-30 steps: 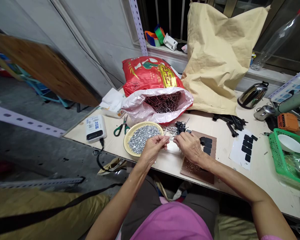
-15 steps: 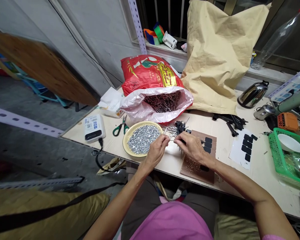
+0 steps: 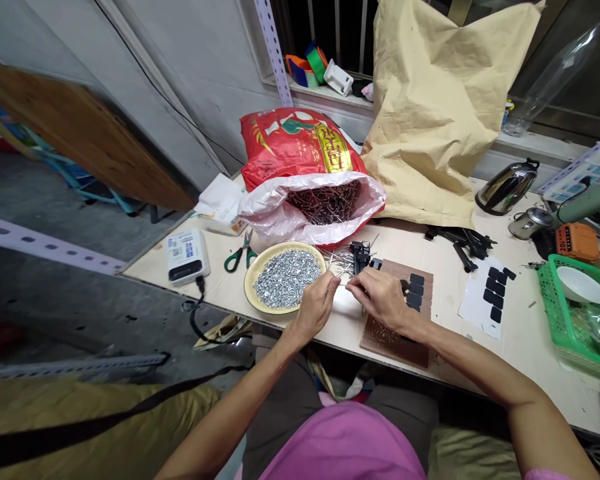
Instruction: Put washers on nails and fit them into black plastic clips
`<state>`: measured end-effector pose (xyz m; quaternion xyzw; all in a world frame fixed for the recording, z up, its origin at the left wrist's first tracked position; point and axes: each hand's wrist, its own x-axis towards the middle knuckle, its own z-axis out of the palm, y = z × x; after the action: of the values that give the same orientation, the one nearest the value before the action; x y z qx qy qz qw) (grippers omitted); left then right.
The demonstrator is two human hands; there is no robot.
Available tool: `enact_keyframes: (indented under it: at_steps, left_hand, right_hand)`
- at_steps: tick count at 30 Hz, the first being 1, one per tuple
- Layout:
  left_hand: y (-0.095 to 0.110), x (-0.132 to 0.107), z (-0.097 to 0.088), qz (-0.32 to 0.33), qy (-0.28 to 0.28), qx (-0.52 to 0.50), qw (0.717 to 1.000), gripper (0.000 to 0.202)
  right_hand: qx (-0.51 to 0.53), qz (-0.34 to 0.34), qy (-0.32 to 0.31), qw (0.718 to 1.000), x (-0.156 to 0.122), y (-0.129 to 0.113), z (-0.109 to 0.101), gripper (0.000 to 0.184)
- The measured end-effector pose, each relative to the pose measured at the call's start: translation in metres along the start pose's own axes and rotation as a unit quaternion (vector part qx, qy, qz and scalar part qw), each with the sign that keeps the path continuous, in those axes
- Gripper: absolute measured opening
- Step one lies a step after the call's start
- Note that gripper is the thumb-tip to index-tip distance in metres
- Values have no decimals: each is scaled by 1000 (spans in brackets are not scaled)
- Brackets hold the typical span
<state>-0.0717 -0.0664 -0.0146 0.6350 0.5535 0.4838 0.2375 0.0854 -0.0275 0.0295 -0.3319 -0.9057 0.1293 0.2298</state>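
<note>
My left hand (image 3: pixel 316 305) and my right hand (image 3: pixel 380 298) meet above the table edge, fingers pinched together on a thin metal pin (image 3: pixel 343 283) held between them. Just left of them sits a yellow dish (image 3: pixel 258 267) heaped with small silver metal parts (image 3: pixel 286 277). Behind the hands lie loose thin pins (image 3: pixel 341 259) and small black pieces (image 3: pixel 361 253). A brown board (image 3: pixel 395 337) with black pads (image 3: pixel 415 288) lies under my right wrist. A red and white bag (image 3: pixel 300 193) of dark pins lies open behind the dish.
Green-handled scissors (image 3: pixel 237 254) and a white power bank (image 3: pixel 186 255) lie at the left. A big tan paper sack (image 3: pixel 437 107) stands at the back. A kettle (image 3: pixel 505 187), a green basket (image 3: pixel 577 317) with a white bowl, and black parts (image 3: pixel 463 241) are at the right.
Both hands have drifted slightly toward me and closer together, still pinching the pin. The view has shifted a little; nothing else on the table moved.
</note>
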Motion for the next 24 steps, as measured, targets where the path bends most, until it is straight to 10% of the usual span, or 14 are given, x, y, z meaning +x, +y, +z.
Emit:
enact_keyframes:
  at_steps: [5,24]
  left_hand:
    - [8,2,2,-143,-71,-105,982,43]
    - [7,-1,6,-167,-51,-99,980,45]
  right_hand:
    - [-236,-169,46,956,-2,6,1,29]
    - [-154,-44,-10,987,-9,8,8,35]
